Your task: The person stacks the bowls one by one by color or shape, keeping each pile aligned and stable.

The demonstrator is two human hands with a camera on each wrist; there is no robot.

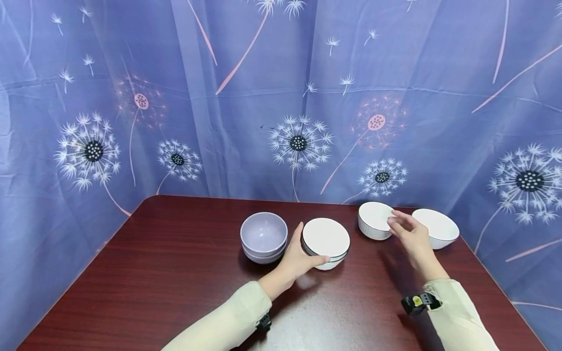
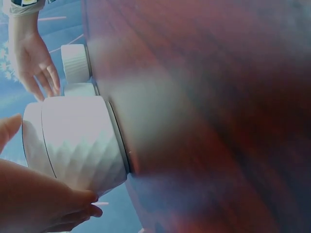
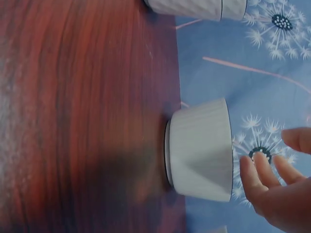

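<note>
My left hand [image 1: 293, 265] grips a stack of white bowls [image 1: 326, 237] with dark rims, thumb at the near side and fingers around the left. In the left wrist view the stack's faceted outer wall [image 2: 85, 141] shows, with one bowl nested in another. My right hand [image 1: 411, 239] hovers by the rim of a ribbed white bowl [image 1: 373, 222], fingers loosely bent. In the right wrist view a gap shows between those fingertips [image 3: 247, 165] and that bowl's rim, and nothing lies between fingers and thumb.
Two nested lavender bowls [image 1: 263, 236] stand left of my left hand. A wider white bowl [image 1: 439, 229] is at the far right, partly behind my right hand. All stand on a dark red wooden table [image 1: 167, 273], before a blue dandelion-print curtain [image 1: 237, 117].
</note>
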